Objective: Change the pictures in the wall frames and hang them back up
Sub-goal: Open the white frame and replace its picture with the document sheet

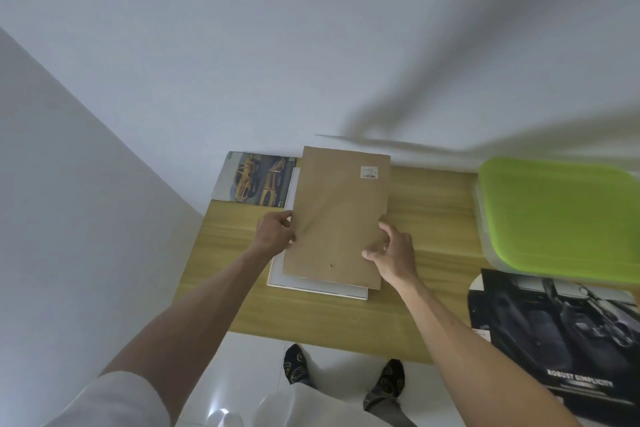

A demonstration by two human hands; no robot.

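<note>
A brown backing board (337, 215) with a small white barcode sticker near its top right corner is tilted up over a white picture frame (311, 286) that lies flat on the wooden table (436, 215). My left hand (273, 230) grips the board's left edge. My right hand (393, 251) pinches its right edge lower down. A picture of yellow cars (254, 180) lies at the table's back left, partly under the board. A dark car-interior poster (554, 333) lies at the right front of the table.
A clear box with a lime green lid (561, 211) stands at the table's back right. White walls rise behind and to the left. The table's front edge is close to my feet in dark socks (296, 362) on a white tiled floor.
</note>
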